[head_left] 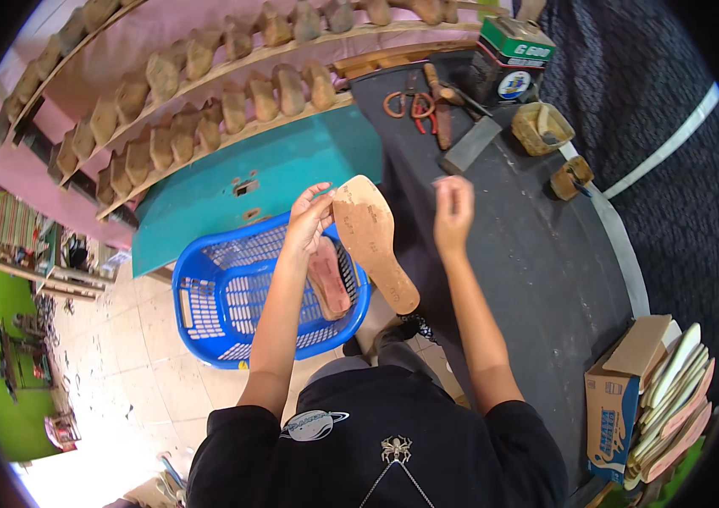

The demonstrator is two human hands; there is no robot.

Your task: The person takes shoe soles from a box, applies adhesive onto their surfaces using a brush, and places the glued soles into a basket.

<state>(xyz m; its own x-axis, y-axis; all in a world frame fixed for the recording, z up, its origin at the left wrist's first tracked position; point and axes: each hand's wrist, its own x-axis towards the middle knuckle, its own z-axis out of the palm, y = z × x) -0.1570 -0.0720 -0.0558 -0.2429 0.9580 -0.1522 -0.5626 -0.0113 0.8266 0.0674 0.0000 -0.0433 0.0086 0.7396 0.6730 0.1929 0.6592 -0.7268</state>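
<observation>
My left hand (310, 218) pinches the upper edge of a tan shoe insole (370, 237) with handwritten marks on it. The insole tilts, wide end up, its narrow heel end pointing down toward my legs. Raised over the black table's left part is my right hand (453, 216), apart from the insole. Its fingers are curled and its fingertips blurred; I cannot make out anything in them. Below my left forearm stands a blue plastic basket (215, 345) on the floor, with reddish-brown sole-shaped pieces (328, 284) lying in its right side.
The black-covered table (537, 254) bears scissors (394, 104), red-handled pliers (424, 118), a grey block (471, 146), a tin (512, 61) and a yellowish tub (537, 135). A cardboard box (609, 415) stands beside stacked soles (673, 398). Shoe lasts (199, 59) line shelves above a teal surface (317, 148).
</observation>
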